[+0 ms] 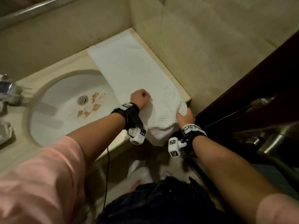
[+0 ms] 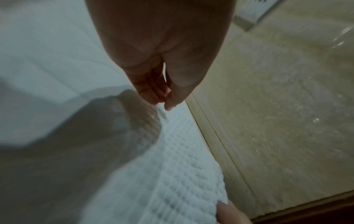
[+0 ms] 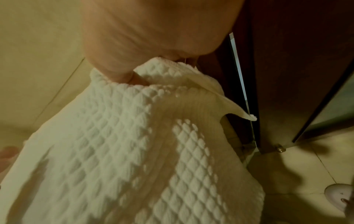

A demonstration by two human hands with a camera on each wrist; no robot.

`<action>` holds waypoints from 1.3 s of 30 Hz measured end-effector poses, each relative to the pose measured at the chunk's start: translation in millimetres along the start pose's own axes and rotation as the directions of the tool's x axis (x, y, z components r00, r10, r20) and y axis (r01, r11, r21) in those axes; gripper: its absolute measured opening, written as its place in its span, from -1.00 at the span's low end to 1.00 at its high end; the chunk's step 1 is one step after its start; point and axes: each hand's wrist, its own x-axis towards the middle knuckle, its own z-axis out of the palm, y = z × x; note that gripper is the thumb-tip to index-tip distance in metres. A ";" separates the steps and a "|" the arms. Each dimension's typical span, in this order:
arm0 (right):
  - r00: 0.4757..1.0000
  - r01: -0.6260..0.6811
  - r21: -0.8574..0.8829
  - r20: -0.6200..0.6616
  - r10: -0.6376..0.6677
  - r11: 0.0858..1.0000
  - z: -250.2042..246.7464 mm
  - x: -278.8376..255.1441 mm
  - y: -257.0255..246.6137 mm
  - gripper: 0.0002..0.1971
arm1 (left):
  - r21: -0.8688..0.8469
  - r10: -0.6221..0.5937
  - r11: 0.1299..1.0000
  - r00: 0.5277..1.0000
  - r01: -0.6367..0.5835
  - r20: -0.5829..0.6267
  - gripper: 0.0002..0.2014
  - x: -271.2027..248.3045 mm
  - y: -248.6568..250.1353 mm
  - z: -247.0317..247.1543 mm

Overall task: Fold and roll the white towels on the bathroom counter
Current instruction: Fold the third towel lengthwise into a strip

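Observation:
A white waffle-weave towel (image 1: 135, 70) lies as a long strip on the beige counter (image 1: 176, 81), from the far corner toward me. Its near end is lifted and sags over the front edge. My left hand (image 1: 142, 96) is curled into a fist on the towel's left edge, beside the basin. In the left wrist view my left hand (image 2: 162, 98) pinches the towel (image 2: 172, 166) at a raised fold. My right hand (image 1: 184, 114) grips the near right corner. In the right wrist view my right hand (image 3: 134, 74) is closed on the bunched towel (image 3: 114, 151), which hangs below it.
A white sink basin (image 1: 48, 97) with brown stains is set into the counter left of the towel, with a chrome faucet (image 1: 9, 92) at its far left. A dark wooden door (image 1: 258, 78) stands close on the right. Tiled walls close in the counter's far corner.

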 end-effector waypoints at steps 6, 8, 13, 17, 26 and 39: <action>0.995 0.074 -0.006 0.066 -0.073 0.997 -13.7 -13.9 0.1 -0.64 | -0.046 -0.338 0.937 0.931 0.347 0.135 -0.77 -67.6 -21.9 -13.3; 0.994 0.072 -0.012 0.082 -0.071 0.997 -17.5 -16.5 1.5 -0.66 | -0.093 -0.439 0.873 0.856 0.478 0.271 -0.72 -93.5 -31.0 -9.6; 0.994 0.032 0.057 0.102 -0.037 0.998 -15.8 -22.7 -2.6 -0.64 | -0.091 -0.512 0.782 0.719 0.616 0.469 -0.84 -128.6 -59.1 10.1; 0.992 -0.020 0.105 0.122 0.007 0.994 -14.3 -30.9 -5.9 -0.60 | -0.280 -0.484 0.712 0.740 0.643 0.468 -0.76 -136.8 -63.0 32.8; 0.977 -0.059 0.061 0.208 0.045 0.996 -23.5 -24.9 -4.3 -0.56 | -0.475 -0.439 0.685 0.833 0.552 0.335 -0.56 -124.0 -64.5 77.5; 0.992 0.076 -0.033 0.101 -0.072 0.997 -21.1 -35.7 13.6 -0.74 | -0.780 -0.424 0.363 0.836 0.509 0.348 -0.53 -163.0 -60.6 26.0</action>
